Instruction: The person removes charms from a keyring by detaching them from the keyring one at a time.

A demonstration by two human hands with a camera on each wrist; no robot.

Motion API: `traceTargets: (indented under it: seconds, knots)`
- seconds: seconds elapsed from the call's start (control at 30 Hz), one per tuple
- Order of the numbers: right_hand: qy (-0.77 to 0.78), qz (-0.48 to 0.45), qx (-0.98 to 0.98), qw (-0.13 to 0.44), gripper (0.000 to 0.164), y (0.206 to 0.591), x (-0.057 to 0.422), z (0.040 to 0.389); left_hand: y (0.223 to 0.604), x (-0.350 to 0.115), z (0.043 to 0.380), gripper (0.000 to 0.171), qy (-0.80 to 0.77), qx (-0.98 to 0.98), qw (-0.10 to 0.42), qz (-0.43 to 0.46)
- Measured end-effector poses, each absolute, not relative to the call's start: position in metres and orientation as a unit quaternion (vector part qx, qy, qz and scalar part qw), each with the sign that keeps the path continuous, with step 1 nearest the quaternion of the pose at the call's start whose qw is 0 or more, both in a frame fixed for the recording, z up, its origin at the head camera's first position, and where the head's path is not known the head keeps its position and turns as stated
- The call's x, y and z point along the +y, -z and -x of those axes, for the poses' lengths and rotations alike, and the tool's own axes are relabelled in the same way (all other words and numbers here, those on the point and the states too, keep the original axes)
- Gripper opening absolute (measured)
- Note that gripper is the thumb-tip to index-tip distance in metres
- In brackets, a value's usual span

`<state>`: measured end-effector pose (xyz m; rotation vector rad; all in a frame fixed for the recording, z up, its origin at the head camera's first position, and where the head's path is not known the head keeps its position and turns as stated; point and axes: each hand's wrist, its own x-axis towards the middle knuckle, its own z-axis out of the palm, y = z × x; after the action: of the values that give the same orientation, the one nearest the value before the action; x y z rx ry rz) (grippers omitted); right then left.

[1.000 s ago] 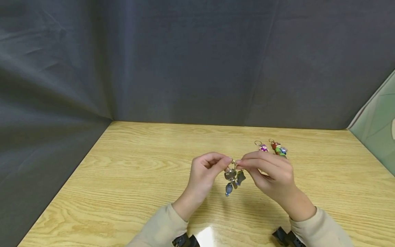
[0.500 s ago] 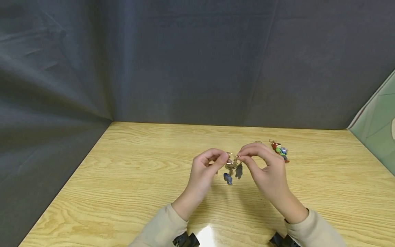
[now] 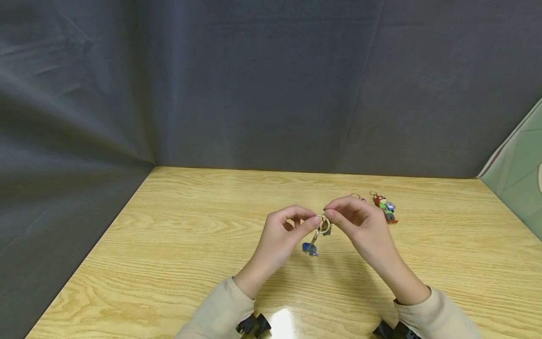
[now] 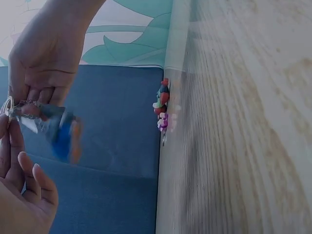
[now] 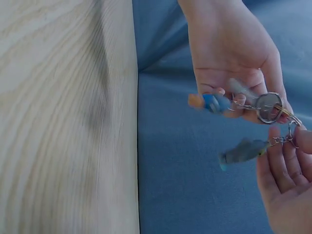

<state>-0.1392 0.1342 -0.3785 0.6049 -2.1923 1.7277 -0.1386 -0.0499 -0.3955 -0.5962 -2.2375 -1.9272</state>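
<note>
Above the table my left hand [image 3: 281, 242] pinches a gold-coloured key ring [image 3: 324, 224] between thumb and fingertips. A blue-and-orange figure charm [image 5: 213, 103] dangles from it on a short chain, and a round metal ring [image 5: 268, 107] and a pale flat piece hang close by. Facing it, my right hand [image 3: 366, 230] pinches the small ring [image 5: 292, 131] of a grey figure keychain [image 5: 242, 151] at the key ring's edge. Whether the small ring is threaded onto the key ring cannot be made out. In the left wrist view the hanging charms [image 4: 62, 139] are blurred.
On the table [image 3: 190, 221] behind my right hand lie a red-and-green figure keychain [image 3: 384, 208] and a purple figure keychain [image 4: 164, 122], which the hand partly covers in the head view. Dark cloth [image 3: 254, 94] stands along the back and left.
The key ring has turned to show its round face, and the charms have swung. My right hand has shifted up slightly and its fingers have re-formed their pinch; the left hand hardly moves.
</note>
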Motion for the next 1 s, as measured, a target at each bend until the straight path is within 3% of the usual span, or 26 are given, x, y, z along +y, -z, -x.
traceTargets:
  seconds: [0.2,0.53,1.0]
  knots:
    - [-0.636,-0.204,-0.740,0.077,0.008,0.3764,0.1317,0.1392,0.3949,-0.0503,0.1395,0.014,0.646,-0.738,0.087,0.175]
    - [-0.624,-0.187,-0.754,0.085,0.009,0.3776,0.1297,0.1379,0.3943,-0.0507,0.1403,0.012,0.667,-0.713,0.166,0.139]
    - [-0.671,-0.190,-0.702,0.145,0.010,0.3813,0.1302,0.1374,0.3943,-0.0489,0.1357,0.017,0.603,-0.761,0.107,0.214]
